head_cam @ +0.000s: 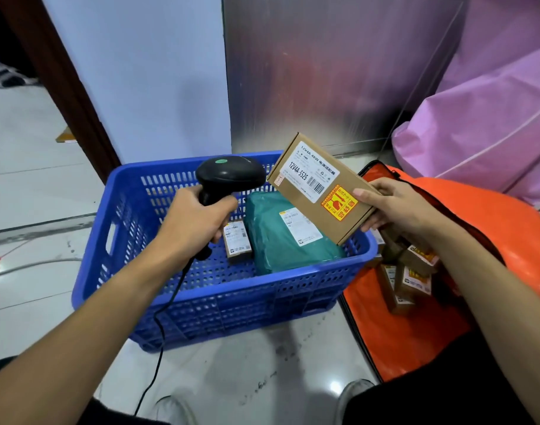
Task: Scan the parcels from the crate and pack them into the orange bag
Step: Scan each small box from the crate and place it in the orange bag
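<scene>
My left hand [198, 217] grips the handle of a black corded barcode scanner [230, 174], its head pointing right. Just beside the scanner head, my right hand [391, 205] holds a flat brown cardboard parcel [311, 179] by its lower end, tilted, with a white barcode label and an orange sticker facing up. Both are above the blue plastic crate [133, 228]. Inside the crate lie a green plastic-wrapped parcel [274, 240] and a small brown box [237, 240]. The orange bag [415, 326] lies open to the right with several small brown boxes [411, 279] inside.
The scanner's black cable [167, 305] hangs over the crate's front wall to the tiled floor. A metal panel and white wall stand behind the crate. A pink cover [489, 118] fills the right background. My shoes [351, 391] are near the bottom edge.
</scene>
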`<state>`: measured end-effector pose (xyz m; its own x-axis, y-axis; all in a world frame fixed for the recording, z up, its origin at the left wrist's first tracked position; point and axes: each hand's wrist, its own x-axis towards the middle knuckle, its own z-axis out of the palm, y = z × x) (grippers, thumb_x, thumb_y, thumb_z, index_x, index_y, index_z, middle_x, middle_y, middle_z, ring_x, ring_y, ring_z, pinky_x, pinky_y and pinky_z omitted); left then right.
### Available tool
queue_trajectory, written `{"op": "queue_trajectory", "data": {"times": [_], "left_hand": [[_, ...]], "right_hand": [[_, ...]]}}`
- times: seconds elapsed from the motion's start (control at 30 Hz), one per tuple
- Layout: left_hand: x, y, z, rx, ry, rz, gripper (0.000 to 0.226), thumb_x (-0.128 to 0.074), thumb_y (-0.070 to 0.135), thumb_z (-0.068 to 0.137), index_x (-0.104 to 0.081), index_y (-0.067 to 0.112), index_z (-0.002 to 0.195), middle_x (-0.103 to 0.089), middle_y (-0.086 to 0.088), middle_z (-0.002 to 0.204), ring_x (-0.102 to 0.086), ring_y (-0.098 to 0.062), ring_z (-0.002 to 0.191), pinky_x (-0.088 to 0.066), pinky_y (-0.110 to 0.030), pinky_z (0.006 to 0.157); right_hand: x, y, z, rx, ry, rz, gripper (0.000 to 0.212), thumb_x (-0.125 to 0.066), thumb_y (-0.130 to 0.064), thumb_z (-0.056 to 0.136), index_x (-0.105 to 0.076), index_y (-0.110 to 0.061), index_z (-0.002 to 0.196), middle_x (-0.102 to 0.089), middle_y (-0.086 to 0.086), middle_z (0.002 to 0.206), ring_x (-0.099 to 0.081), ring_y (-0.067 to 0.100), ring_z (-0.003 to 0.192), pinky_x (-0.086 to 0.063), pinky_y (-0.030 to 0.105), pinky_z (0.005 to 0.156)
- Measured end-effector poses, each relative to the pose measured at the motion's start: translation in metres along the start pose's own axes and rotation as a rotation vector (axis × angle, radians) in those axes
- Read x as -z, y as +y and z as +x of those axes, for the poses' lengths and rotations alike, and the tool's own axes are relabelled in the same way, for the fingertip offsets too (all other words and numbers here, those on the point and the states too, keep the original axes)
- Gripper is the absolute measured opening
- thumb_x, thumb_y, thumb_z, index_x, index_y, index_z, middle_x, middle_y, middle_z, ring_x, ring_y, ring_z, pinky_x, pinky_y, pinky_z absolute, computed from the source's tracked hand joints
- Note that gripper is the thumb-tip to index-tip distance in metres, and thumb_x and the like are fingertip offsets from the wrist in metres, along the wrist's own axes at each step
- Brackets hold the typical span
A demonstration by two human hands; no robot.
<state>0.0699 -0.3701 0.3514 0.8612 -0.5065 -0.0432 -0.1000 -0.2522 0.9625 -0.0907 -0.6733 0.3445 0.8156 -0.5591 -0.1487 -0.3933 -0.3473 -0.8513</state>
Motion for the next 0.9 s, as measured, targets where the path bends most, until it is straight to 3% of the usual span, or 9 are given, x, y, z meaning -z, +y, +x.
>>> {"op": "queue_trajectory", "data": {"times": [0.2,0.37,0.77,0.9], "left_hand": [[-0.0022,0.0003,0.0007,-0.001,-0.032,0.012,0.022,-0.066,0.017,0.091,-0.053,0.008,0.075,-0.05,-0.013,0.064,-0.041,-0.023,0.053,-0.037,-0.041,0.056],[-0.0017,-0.0001,0.0001,0.029,-0.057,0.024,0.024,-0.066,0.02,0.091,-0.053,0.01,0.073,-0.051,-0.01,0.064,-0.044,-0.022,0.052,-0.039,-0.039,0.058],[0.0049,-0.0008,-0.0011,0.008,-0.1,0.003,0.031,-0.07,0.021,0.094,-0.057,0.008,0.069,-0.051,-0.005,0.057,-0.045,-0.018,0.046,-0.042,-0.032,0.049],[0.0053,0.0005,-0.0024,-0.008,-0.11,0.017,0.029,-0.069,0.02,0.094,-0.058,0.006,0.071,-0.051,-0.006,0.057,-0.046,-0.017,0.046,-0.044,-0.032,0.049]], "right_hand": [[0.0036,0.0008,0.0024,-0.008,0.001,0.014,0.039,-0.066,-0.037,0.097,-0.059,-0.008,0.123,-0.078,0.008,0.095,-0.075,0.028,0.066,-0.061,0.026,0.06],[0.0054,0.0071,0.0041,-0.011,-0.001,0.018,0.047,-0.067,-0.048,0.091,-0.061,-0.012,0.12,-0.08,0.005,0.094,-0.077,0.033,0.071,-0.059,0.03,0.064],[0.0058,0.0071,0.0018,-0.02,-0.01,0.003,0.037,-0.066,-0.042,0.097,-0.061,-0.014,0.121,-0.081,0.003,0.092,-0.077,0.028,0.069,-0.058,0.025,0.058],[0.0052,0.0081,0.0025,-0.026,-0.015,-0.015,0.038,-0.065,-0.043,0.096,-0.06,-0.014,0.121,-0.08,0.004,0.093,-0.077,0.031,0.072,-0.057,0.029,0.062]]}}
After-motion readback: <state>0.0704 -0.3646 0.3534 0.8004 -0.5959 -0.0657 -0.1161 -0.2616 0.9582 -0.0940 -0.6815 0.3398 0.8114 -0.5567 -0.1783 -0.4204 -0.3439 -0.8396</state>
